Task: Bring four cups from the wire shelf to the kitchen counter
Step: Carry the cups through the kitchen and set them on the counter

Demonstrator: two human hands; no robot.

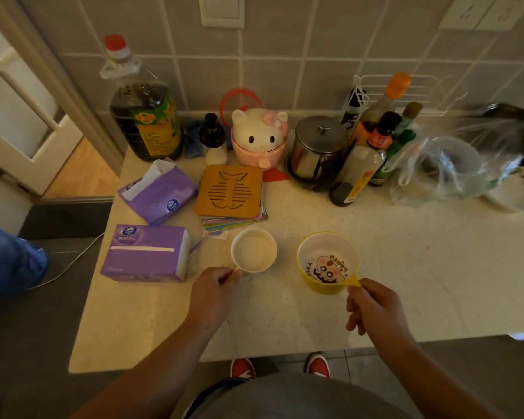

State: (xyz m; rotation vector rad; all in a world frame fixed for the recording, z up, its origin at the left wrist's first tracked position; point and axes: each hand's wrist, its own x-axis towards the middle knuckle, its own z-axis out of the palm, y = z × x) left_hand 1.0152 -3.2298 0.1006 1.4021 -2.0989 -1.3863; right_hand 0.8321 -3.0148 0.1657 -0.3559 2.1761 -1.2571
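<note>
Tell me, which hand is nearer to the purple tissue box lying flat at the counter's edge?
Left. The left hand holds the white cup just right of the tissue box; the right hand holds the yellow cup, farther right.

Left hand (214, 287): closed on the white cup's (253, 250) handle; cup upright on the worktop (406, 282).
Right hand (372, 305): closed on the yellow cup's (327, 263) handle.
Tissue packs (146, 252): left of the white cup.

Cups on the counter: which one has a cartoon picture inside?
The yellow cup, held by the right hand, has a cartoon on its bottom. The white cup in the left hand is plain inside.
</note>
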